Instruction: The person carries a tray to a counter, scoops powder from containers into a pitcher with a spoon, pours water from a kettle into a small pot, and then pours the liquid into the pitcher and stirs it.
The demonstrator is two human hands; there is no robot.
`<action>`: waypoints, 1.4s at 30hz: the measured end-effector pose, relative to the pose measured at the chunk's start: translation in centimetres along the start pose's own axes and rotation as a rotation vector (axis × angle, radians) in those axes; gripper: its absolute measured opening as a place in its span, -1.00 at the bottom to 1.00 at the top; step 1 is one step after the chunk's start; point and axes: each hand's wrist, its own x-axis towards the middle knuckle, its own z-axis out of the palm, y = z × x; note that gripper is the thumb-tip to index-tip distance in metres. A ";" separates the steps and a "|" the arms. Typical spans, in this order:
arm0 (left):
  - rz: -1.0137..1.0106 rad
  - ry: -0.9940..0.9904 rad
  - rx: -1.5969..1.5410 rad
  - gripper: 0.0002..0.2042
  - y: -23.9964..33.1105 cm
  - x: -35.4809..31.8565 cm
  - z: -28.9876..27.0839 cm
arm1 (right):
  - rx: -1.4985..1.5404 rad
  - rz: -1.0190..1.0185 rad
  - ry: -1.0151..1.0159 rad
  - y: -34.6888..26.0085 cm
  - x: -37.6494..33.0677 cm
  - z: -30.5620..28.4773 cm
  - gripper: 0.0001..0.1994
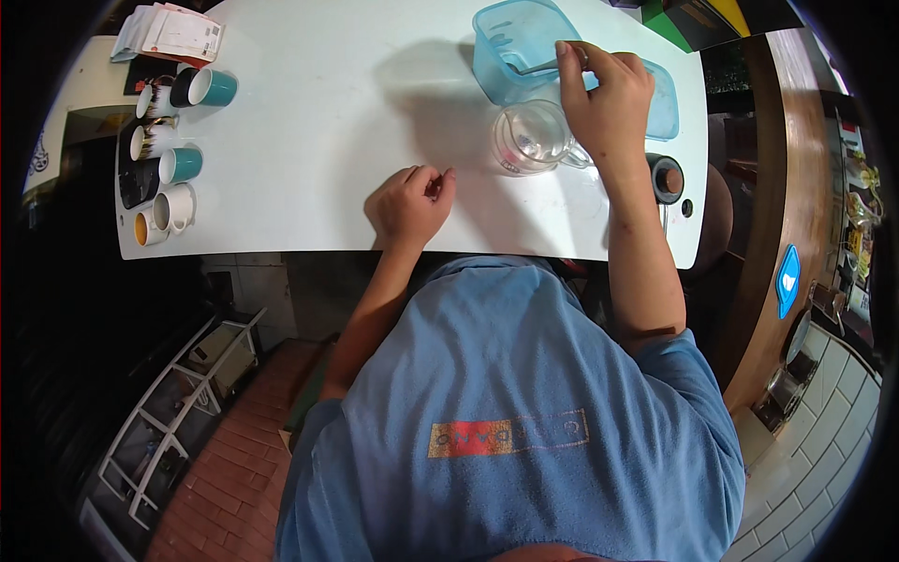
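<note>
My right hand [609, 98] pinches the handle of a metal spoon [537, 68]. The spoon slants down into a translucent blue plastic container [506, 89] at the far right of the table. What lies at the spoon's tip is hard to make out. Just in front of the container stands a clear measuring jug [531, 140], its handle below my right wrist. A flat blue lid [663, 105] lies partly behind that hand. My left hand [414, 206] rests near the table's front edge, fingers curled into a loose fist, with nothing visible in it.
White table [309, 122] under everything. Along its left edge stand several cups, including a teal cup [213, 88] and a white mug [174, 208], with papers [178, 36] behind. A dark round vessel with a brown knob [668, 179] stands at the right edge. Boxes [693, 21] sit far right.
</note>
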 end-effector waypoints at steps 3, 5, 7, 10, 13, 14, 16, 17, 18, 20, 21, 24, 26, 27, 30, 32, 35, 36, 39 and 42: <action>-0.001 -0.009 -0.032 -0.73 0.2 -0.1 -0.2 | -0.098 -0.010 -0.007 -0.2 0.4 -0.2 -0.80; -0.002 -0.025 -0.045 -0.73 0.1 -0.1 -0.3 | -0.090 0.060 -0.033 -0.7 0.6 -0.8 -0.78; -0.010 -0.039 -0.061 -0.73 0.0 -0.1 -0.2 | -0.077 0.158 -0.067 -0.7 0.3 -1.5 -0.72; -0.017 -0.098 -0.131 -0.75 -0.2 -0.2 0.1 | -0.055 0.106 0.015 0.3 -0.5 -4.0 -0.71; 0.001 -0.096 -0.121 -0.74 -0.5 -0.3 0.6 | 0.026 0.362 0.135 2.7 -2.1 -6.5 -0.70; 0.012 -0.080 -0.119 -0.74 -0.7 -0.3 0.6 | 0.073 0.485 0.148 3.1 -2.8 -7.5 -0.70; 0.037 -0.065 -0.120 -0.73 -0.6 -0.1 0.6 | 0.140 0.575 0.163 4.1 -3.9 -9.4 -0.71; 0.033 -0.052 -0.103 -0.73 -0.6 0.0 0.4 | 0.105 0.573 0.181 5.0 -4.8 -9.9 -0.71; 0.029 -0.036 -0.087 -0.73 -0.3 0.0 0.2 | 0.104 0.576 0.190 5.8 -6.0 -10.6 -0.71; 0.042 -0.073 -0.037 -0.75 0.6 0.3 -0.4 | -0.040 0.596 0.168 7.4 -8.3 -11.5 -0.71; -0.009 -0.103 -0.078 -0.77 0.7 0.2 -0.7 | -0.042 0.572 0.160 7.7 -9.2 -11.7 -0.70; -0.164 -0.177 -0.360 -0.83 1.0 -0.1 -0.3 | 0.007 0.766 0.137 7.3 -11.2 -12.3 -0.64; -0.200 -0.340 -0.601 -0.84 3.1 0.1 -0.4 | 0.013 0.774 0.164 8.0 -12.8 -12.3 -0.61; -0.216 -0.521 -0.697 -0.75 3.9 0.4 -0.1 | 0.007 0.787 0.166 8.2 -13.3 -12.2 -0.61; -0.355 -0.856 -0.928 -0.55 7.5 0.9 0.6 | -0.059 0.947 0.059 8.3 -15.6 -11.9 -0.56; -0.318 -0.930 -0.899 -0.43 8.8 1.3 1.8 | 0.032 1.047 -0.001 8.4 -16.3 -11.7 -0.53; -0.288 -1.036 -0.907 -0.23 11.2 0.5 2.5 | 0.159 1.060 -0.033 9.4 -18.3 -11.2 -0.51; -0.277 -1.061 -0.946 -0.16 11.9 0.6 2.7 | 0.183 1.102 -0.072 9.5 -18.4 -11.2 -0.50; -0.291 -1.091 -1.120 -0.12 11.9 0.1 5.0 | 0.391 1.167 -0.143 9.0 -18.9 -11.1 -0.52; -0.277 -1.029 -1.323 -0.12 12.7 0.6 6.5 | 0.657 1.137 -0.202 8.9 -18.9 -10.8 -0.58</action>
